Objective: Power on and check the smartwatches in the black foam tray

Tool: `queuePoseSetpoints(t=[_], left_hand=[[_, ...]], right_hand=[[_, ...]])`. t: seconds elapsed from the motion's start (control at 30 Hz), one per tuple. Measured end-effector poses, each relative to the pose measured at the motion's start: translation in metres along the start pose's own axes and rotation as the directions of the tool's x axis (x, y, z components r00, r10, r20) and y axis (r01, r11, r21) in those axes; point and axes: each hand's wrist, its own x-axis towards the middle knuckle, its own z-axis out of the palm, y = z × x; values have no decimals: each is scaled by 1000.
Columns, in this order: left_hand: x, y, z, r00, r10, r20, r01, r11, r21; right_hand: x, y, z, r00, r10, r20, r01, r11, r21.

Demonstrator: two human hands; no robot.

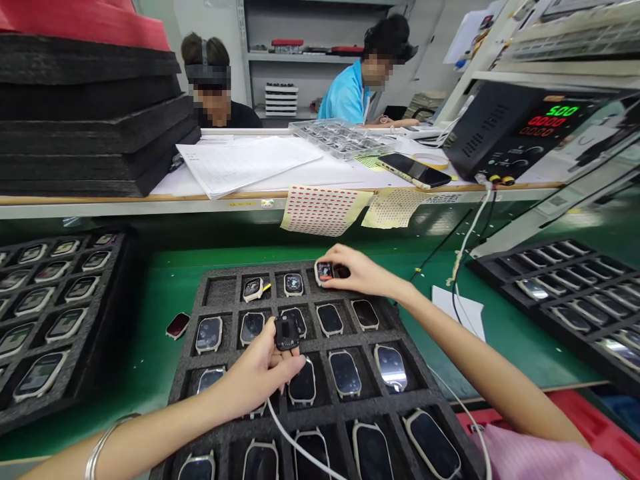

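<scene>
A black foam tray [220, 293] with several smartwatch bodies in its pockets lies in front of me on the green mat. My left hand [260, 373] is closed round a small black charging puck [287, 332] whose white cable [300, 447] trails toward me; it hovers over the tray's middle. My right hand [357, 272] reaches to the tray's far row and pinches a watch body [325, 270] with a lit screen at a pocket there. Neighbouring far pockets hold two watches [293, 284] lying back side up.
Foam trays of watches sit at left [45, 320] and right [575, 287]. One loose watch [177, 325] lies on the mat. A power supply [525, 133], phone [414, 171], papers and sticker sheets [323, 210] sit on the shelf. Two people sit across the bench.
</scene>
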Motion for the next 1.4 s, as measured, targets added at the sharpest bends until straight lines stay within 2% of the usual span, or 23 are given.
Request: queuePoseSetpoints(t=[0.17,0.33,0.6,0.73,0.83,1.03,1.2,1.3,1.37,1.4], left_hand=[[0,1,2,1000,-13,-6,13,1000,27],[-1,3,4,1000,-17,-2,17,997,70],[7,23,8,993,-114,35,111,992,60],[17,23,15,997,-70,-6,71,997,36],[22,18,15,997,-33,-73,32,999,-5],[19,15,9,997,-7,-72,3,999,-52],[18,17,10,999,-16,-47,11,993,-116],[18,19,10,999,-29,-26,24,989,-146],[17,19,9,1000,-24,-10,22,984,-176],[17,18,9,1000,-24,1,23,981,-193]], right_hand=[[-20,-5,-12,990,-11,143,21,997,-74],[-22,-2,-29,938,115,326,1,943,-333],[-6,-9,-27,912,177,371,17,885,-465],[1,-8,-28,898,183,399,29,882,-470],[-1,-4,-28,902,207,380,-1,878,-478],[-10,0,-27,920,251,302,-88,880,-466],[-10,-9,-40,951,235,203,-137,903,-406],[-15,-37,-39,989,133,68,-116,972,-205],[-19,-60,-26,999,-25,33,25,1000,-8],[-21,-70,-17,994,-102,48,101,994,28]])
